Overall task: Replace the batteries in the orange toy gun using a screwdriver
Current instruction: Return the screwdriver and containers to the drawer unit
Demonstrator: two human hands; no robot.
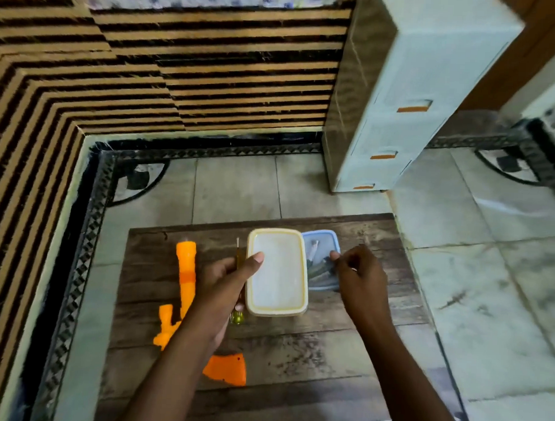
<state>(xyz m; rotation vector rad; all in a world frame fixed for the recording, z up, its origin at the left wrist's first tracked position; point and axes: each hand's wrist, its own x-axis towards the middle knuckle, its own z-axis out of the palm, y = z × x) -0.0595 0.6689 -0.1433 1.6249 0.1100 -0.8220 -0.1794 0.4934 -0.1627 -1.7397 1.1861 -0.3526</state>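
Looking down, we see the orange toy gun (pixel 184 285) lying on the wooden bench (pixel 295 354), left of our left hand (pixel 225 281), partly under that forearm. The yellow-handled screwdriver (pixel 238 266) lies between the gun and a cream-lidded box (pixel 277 272). Our left thumb rests on the box's near-left edge; the other fingers are hidden. Our right hand (pixel 359 277) pinches the rim of a blue-lidded box (pixel 321 260) just beside it.

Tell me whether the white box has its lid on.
Lid on: the white box shows a flat frosted top inside a cream rim, its contents hidden. The left hand grips its left edge, thumb on top.
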